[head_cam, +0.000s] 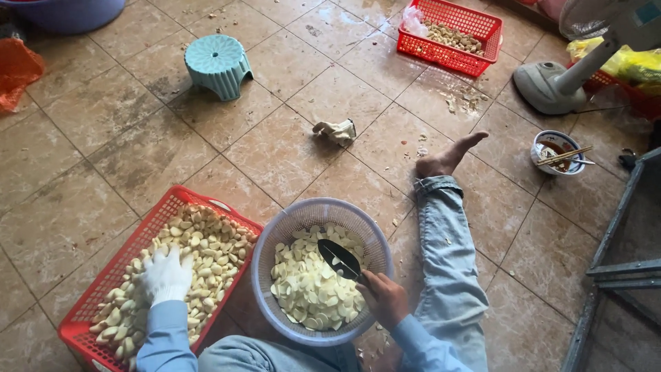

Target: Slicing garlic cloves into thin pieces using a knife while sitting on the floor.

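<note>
My left hand [165, 275], in a white glove, rests palm down on peeled garlic cloves [206, 244] piled in a red plastic basket [160, 219] at the lower left. My right hand [385, 297] is bare and grips the handle of a dark-bladed knife [339, 257]. The blade lies over cut garlic pieces [310, 293] inside a round pale lavender basket [330, 208] between my legs. My right leg in blue jeans [447, 262] stretches out to the bare foot [451, 155].
A teal plastic stool [219, 63] stands on the tiled floor at the upper left. A crumpled glove [336, 130] lies mid-floor. A second red basket [451, 34] of garlic sits at the top. A bowl with chopsticks [558, 150] and a fan base [551, 86] are at the right, a metal frame [613, 269] beyond.
</note>
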